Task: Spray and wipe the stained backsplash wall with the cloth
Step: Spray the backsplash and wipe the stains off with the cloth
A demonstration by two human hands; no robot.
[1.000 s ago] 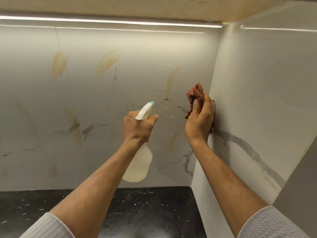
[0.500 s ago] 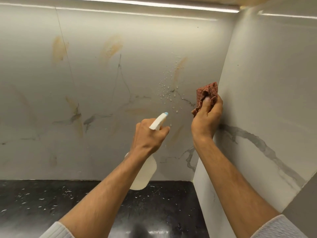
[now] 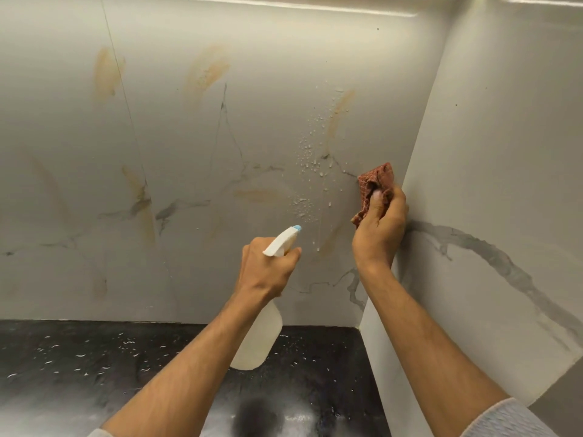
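The pale marble backsplash wall (image 3: pixel 258 127) carries several orange-brown smears, one (image 3: pixel 206 72) high in the middle and one (image 3: pixel 337 116) near the corner. Water droplets (image 3: pixel 307 159) bead on the wall beside that right smear. My left hand (image 3: pixel 268 268) grips a white spray bottle (image 3: pixel 262 335), whose blue-tipped nozzle (image 3: pixel 295 229) points up at the wet patch. My right hand (image 3: pixel 380 227) holds a crumpled reddish-brown cloth (image 3: pixel 375 181) against the wall, close to the corner.
A side wall (image 3: pixel 492 171) with a grey vein meets the backsplash at the right. Below lies a black speckled countertop (image 3: pixel 94 357). A light strip (image 3: pixel 315 6) runs along the top under the cabinet.
The view has tilted down and the stains sit lower and larger in frame. More droplets show on the wall. The spray bottle and the cloth hand have shifted right, towards the corner.
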